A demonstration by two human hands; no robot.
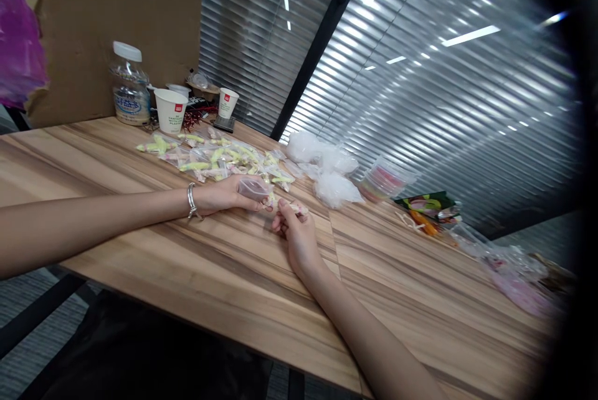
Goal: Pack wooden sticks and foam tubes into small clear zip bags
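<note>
My left hand [228,193], a silver bangle at its wrist, is closed on a small clear plastic bag [255,189] above the table. Close beside it, my right hand [296,232] pinches a slim pale piece with pink and yellow spots [299,208]. One end of this piece reaches toward the bag's lower edge; whether it is inside the bag I cannot tell. Just beyond my hands lies a spread of small clear bags [224,157] with yellow-green and pinkish pieces in them.
Paper cups [170,112] and a plastic jar with a white lid [129,85] stand at the back left, before a cardboard sheet [116,20]. Bunched clear bags [334,176] and a clear tub [385,179] sit beyond my right hand. Packets [427,204] line the far right edge by the blinds.
</note>
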